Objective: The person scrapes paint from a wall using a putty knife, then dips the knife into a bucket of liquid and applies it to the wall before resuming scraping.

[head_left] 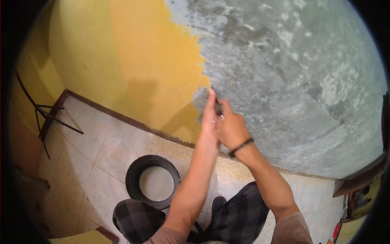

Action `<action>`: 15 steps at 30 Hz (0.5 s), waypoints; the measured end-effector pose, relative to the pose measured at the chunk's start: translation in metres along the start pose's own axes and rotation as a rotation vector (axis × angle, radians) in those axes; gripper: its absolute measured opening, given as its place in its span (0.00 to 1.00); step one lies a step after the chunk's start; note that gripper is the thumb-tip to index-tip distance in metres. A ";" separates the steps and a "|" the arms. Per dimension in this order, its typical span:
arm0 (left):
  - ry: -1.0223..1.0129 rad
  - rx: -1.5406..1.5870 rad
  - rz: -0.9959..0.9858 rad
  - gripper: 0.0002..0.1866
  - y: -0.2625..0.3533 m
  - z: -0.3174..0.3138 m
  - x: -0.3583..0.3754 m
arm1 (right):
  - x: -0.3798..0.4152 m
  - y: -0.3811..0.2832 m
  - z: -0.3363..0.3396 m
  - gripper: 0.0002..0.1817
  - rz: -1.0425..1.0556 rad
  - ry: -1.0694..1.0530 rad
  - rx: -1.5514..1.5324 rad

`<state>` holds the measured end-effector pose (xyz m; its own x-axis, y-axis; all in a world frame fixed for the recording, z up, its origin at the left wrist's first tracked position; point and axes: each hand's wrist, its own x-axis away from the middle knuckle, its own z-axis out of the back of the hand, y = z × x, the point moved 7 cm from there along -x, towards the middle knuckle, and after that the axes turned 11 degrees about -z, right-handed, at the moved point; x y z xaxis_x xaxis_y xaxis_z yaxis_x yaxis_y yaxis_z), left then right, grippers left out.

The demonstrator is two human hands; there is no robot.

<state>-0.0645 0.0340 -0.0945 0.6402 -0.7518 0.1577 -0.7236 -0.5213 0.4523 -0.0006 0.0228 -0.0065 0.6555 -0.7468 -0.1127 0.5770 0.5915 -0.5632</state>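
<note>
Both hands, left point(210, 116) and right point(232, 128), close together around a small dark tool point(218, 107), perhaps a scraper, though blur hides its shape. It meets the wall where yellow paint point(162, 69) borders bare grey plaster point(276, 81). A round black bucket point(131, 179) of cloudy liquid point(157, 184) stands on the tiled floor point(99, 183).

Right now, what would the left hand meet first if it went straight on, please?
The left hand would probably meet the wall first, near the ragged edge of the yellow paint, though the gap is hard to judge.
</note>
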 end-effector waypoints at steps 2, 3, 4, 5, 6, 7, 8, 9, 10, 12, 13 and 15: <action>0.019 0.037 0.012 0.29 -0.011 0.006 -0.008 | -0.005 0.007 -0.007 0.20 -0.011 0.014 0.022; 0.022 0.051 0.027 0.29 -0.008 0.004 -0.009 | -0.007 0.002 -0.008 0.19 -0.040 0.027 0.039; 0.026 0.054 0.035 0.29 -0.004 0.006 -0.010 | -0.007 0.004 -0.009 0.19 -0.083 0.042 0.057; -0.004 0.085 0.032 0.28 -0.004 0.007 -0.006 | -0.010 0.006 -0.012 0.19 -0.011 0.064 0.072; -0.048 0.105 0.027 0.28 0.002 0.002 -0.002 | -0.014 0.006 -0.013 0.19 -0.039 0.068 0.076; -0.149 0.189 -0.007 0.27 0.011 -0.003 -0.001 | -0.020 -0.003 -0.015 0.19 0.002 0.039 0.069; -0.157 0.175 0.009 0.27 0.011 -0.008 -0.001 | -0.020 -0.010 -0.015 0.19 0.053 0.007 0.056; -0.091 0.144 0.076 0.26 0.011 -0.006 0.001 | -0.016 -0.012 -0.015 0.19 0.014 -0.042 0.081; -0.013 0.122 0.138 0.26 0.011 -0.001 0.007 | -0.009 -0.011 -0.015 0.19 0.018 -0.058 0.079; 0.033 0.102 0.126 0.25 -0.001 -0.007 0.009 | 0.000 0.001 -0.001 0.20 -0.043 -0.013 0.041; 0.036 0.055 0.074 0.25 -0.008 -0.004 0.001 | 0.000 0.009 0.001 0.20 -0.066 0.021 0.021; 0.049 0.039 0.014 0.24 -0.012 0.006 -0.009 | -0.004 0.008 -0.006 0.20 -0.057 0.019 0.036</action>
<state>-0.0632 0.0445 -0.1067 0.6409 -0.7391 0.2076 -0.7419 -0.5268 0.4149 -0.0019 0.0289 -0.0154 0.6119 -0.7850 -0.0970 0.6308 0.5583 -0.5390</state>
